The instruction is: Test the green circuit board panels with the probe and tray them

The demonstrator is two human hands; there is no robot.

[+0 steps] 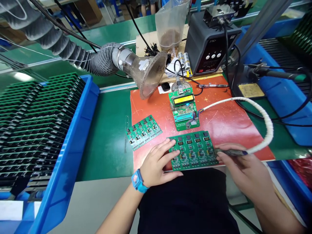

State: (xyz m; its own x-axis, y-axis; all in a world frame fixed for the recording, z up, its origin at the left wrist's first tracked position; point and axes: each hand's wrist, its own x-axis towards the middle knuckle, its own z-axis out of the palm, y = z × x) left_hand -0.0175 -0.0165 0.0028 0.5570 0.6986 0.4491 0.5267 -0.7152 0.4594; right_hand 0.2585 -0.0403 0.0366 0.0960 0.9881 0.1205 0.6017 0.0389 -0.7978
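A green circuit board (195, 154) with small digit displays lies at the front edge of the red mat. My left hand (156, 162) rests on its left end, fingers apart, a blue watch on the wrist. Pinched in my right hand (246, 172) is a probe (230, 152) joined to a white-wrapped cable; its tip is at the board's right edge. Behind the board stands a programmer board (184, 109) with a lit yellow display and a teal socket. A second circuit board (143, 131) lies to the left.
Blue bins with stacked boards flank the mat, the left bin (73, 136) and the right bin (275, 84). A fume extractor funnel (152, 74) hangs over the back of the mat (224, 113). Behind are a soldering station (209, 42), a plastic bag (170, 26) and tweezers (214, 86).
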